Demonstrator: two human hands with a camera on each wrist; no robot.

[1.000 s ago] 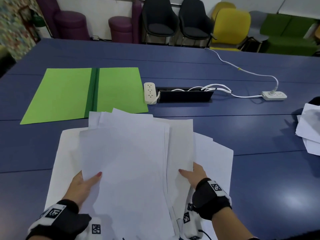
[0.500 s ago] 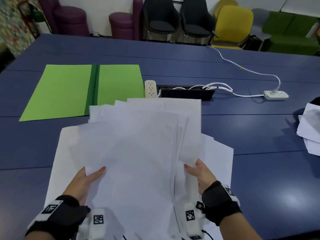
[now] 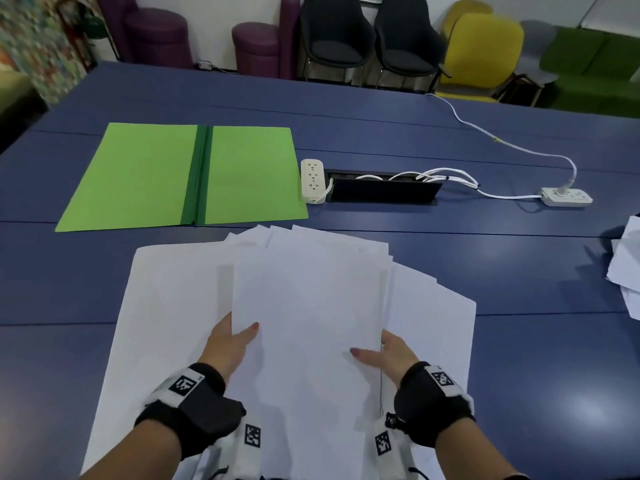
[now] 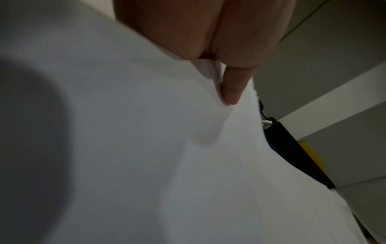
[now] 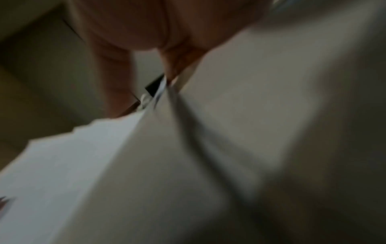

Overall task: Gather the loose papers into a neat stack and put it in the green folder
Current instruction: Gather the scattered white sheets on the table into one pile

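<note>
A bundle of white papers (image 3: 308,306) is held between both hands above the blue table, its far edges still fanned. My left hand (image 3: 228,341) grips the bundle's left edge, thumb on top. My right hand (image 3: 384,355) grips its right edge, thumb on top. In the left wrist view a finger (image 4: 231,89) presses under the white sheets (image 4: 146,148). The right wrist view is blurred, showing fingers (image 5: 117,82) beside the paper edges (image 5: 146,156). More loose sheets (image 3: 166,306) lie flat under the bundle. The green folder (image 3: 187,174) lies open at the far left.
A white power strip (image 3: 311,180) and a black cable box (image 3: 384,190) sit right of the folder. A second power strip (image 3: 566,196) with a cord lies further right. Other white papers (image 3: 627,265) are at the right edge. Chairs stand beyond the table.
Both hands have drawn closer together, squeezing the fanned sheets into a narrower bundle. The right hand moved left and the left hand moved right.
</note>
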